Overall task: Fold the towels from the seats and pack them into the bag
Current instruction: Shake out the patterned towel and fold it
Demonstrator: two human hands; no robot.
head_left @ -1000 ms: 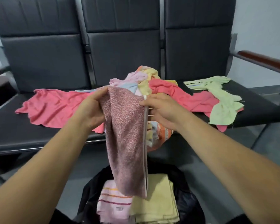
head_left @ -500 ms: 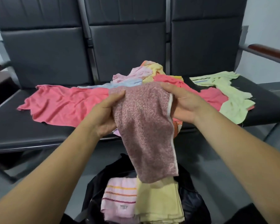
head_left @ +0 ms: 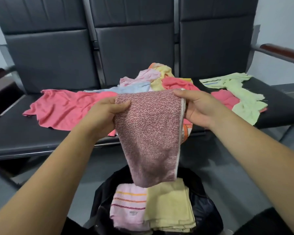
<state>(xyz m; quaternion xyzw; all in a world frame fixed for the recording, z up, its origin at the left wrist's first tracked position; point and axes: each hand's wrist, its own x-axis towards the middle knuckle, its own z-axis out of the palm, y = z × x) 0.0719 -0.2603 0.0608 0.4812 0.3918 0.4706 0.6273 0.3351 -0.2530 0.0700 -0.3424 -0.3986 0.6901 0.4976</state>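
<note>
The left hand (head_left: 107, 114) and the right hand (head_left: 199, 107) are holding a mauve towel (head_left: 148, 138) up in the air, in front of the seats (head_left: 15, 133). Each hand is gripping one top corner. The left fingers (head_left: 120, 108) are curling over the left corner and pinching it. The right fingers (head_left: 182, 95) are pinching the right corner, next to the towel's white edge. The towel is hanging down, wide at the top and narrower at the bottom. Its lower end is hanging just over the black bag (head_left: 205, 214).

The bag is sitting open on the floor, close to the person. Two folded towels are lying inside it, side by side and touching. The pink striped towel (head_left: 127, 209) is on the left and the yellow towel (head_left: 168, 206) is on the right.

More towels are lying loose on the seats behind the hands. A big pink towel (head_left: 66, 109) is spreading out on the left. A mixed pile (head_left: 153, 78) is sitting in the middle. A green towel (head_left: 241, 97) is lying on the right seat, partly over another pink one.
</note>
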